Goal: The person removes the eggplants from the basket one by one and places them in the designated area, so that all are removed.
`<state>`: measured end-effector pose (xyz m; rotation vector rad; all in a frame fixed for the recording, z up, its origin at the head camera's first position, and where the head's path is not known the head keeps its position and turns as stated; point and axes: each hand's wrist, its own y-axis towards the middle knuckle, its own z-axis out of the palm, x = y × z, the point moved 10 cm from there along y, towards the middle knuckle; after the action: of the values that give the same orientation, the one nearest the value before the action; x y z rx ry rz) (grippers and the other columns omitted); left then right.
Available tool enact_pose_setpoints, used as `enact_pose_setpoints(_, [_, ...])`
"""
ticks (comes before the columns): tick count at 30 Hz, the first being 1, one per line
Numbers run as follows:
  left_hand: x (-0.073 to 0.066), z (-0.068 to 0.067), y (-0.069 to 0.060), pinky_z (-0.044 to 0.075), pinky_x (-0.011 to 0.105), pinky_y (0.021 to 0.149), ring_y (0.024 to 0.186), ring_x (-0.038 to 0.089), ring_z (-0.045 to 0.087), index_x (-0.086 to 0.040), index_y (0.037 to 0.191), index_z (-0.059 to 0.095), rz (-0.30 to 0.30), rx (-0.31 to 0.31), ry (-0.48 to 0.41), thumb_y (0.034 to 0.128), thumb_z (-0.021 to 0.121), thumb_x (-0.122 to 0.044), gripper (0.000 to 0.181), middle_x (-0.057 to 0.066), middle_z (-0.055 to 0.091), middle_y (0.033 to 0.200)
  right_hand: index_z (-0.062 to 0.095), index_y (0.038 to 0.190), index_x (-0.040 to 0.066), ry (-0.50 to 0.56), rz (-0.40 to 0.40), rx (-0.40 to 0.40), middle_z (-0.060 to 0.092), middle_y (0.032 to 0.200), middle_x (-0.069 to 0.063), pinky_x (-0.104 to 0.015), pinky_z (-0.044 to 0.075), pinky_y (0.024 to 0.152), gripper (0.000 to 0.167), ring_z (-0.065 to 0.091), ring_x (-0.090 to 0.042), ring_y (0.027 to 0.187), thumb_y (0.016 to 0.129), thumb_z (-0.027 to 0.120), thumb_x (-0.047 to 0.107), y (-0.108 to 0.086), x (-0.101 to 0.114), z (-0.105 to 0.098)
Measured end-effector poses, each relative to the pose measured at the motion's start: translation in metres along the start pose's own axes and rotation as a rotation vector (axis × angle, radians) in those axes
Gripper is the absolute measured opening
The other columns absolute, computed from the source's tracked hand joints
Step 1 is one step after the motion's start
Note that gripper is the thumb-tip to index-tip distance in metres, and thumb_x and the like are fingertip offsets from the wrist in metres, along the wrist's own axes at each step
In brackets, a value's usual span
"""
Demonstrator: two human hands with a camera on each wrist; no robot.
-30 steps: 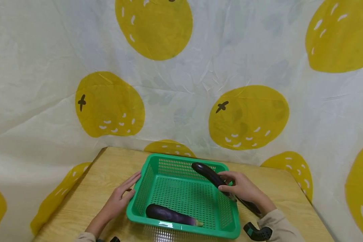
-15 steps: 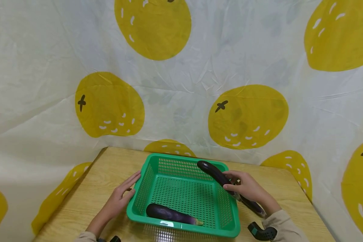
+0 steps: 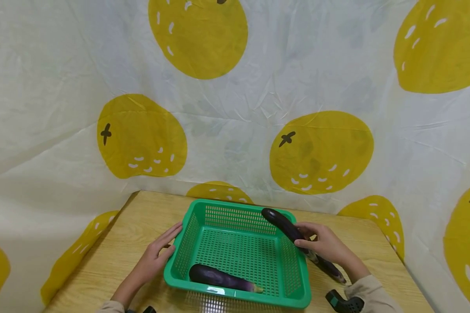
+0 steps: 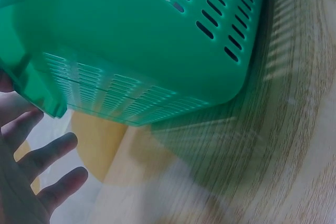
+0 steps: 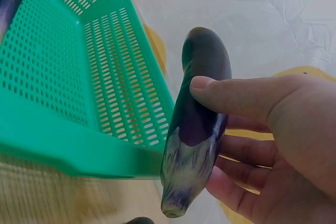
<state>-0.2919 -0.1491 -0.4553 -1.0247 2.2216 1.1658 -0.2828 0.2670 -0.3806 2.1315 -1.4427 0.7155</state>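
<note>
A green plastic basket [image 3: 235, 294] stands on the table, and a dark purple eggplant [image 3: 219, 277] lies inside along its near wall. My right hand [image 3: 324, 243] pinches another eggplant [image 5: 202, 98] between thumb and fingers. That one is held tilted over the basket's right rim, its pale stem end toward me. Beneath the right hand, a third eggplant [image 3: 330, 269] lies on the table beside the basket, partly hidden. My left hand [image 3: 152, 257] rests against the basket's left rim with its fingers extended, several of them spread apart in the left wrist view.
The wooden table [image 3: 141, 208] reaches back to a pale cloth [image 3: 235, 108] printed with large yellow fruit. Black devices [image 3: 342, 302] sit at the wrists.
My right hand has moved a little to the right with its eggplant, from above the basket's inside to over the right rim. More of the eggplant on the table shows. The left hand stays put.
</note>
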Motion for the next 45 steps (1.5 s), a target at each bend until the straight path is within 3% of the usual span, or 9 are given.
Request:
enact_pose_setpoints(9, [0.001, 0.001, 0.001, 0.053, 0.022, 0.097, 0.147, -0.012, 0.03, -0.003, 0.156, 0.045, -0.016, 0.009, -0.013, 0.1081, 0.05, -0.007, 0.048, 0.026, 0.042, 0.16, 0.064, 0.135, -0.004, -0.016, 0.008, -0.043, 0.074, 0.117, -0.015, -0.029, 0.056, 0.076, 0.049, 0.064, -0.005, 0.09, 0.096, 0.074, 0.024, -0.003, -0.005, -0.01])
enact_pose_setpoints(36, [0.0, 0.0, 0.0, 0.052, 0.021, 0.097, 0.146, -0.014, 0.029, -0.002, 0.155, 0.045, -0.014, 0.004, -0.018, 0.1075, 0.05, -0.006, 0.048, 0.023, 0.042, 0.161, 0.065, 0.134, -0.004, -0.025, 0.015, -0.074, 0.073, 0.119, -0.016, -0.03, 0.055, 0.075, 0.047, 0.062, -0.002, 0.089, 0.097, 0.073, 0.023, -0.011, -0.015, -0.019])
enact_pose_setpoints(45, [-0.001, 0.0, 0.0, 0.053, 0.023, 0.096, 0.147, -0.014, 0.029, -0.001, 0.155, 0.045, -0.011, 0.001, -0.015, 0.1075, 0.05, -0.006, 0.048, 0.028, 0.042, 0.159, 0.064, 0.136, -0.004, -0.035, 0.047, -0.112, 0.074, 0.12, -0.017, -0.029, 0.055, 0.075, 0.048, 0.062, -0.003, 0.091, 0.097, 0.073, 0.023, -0.016, -0.021, -0.025])
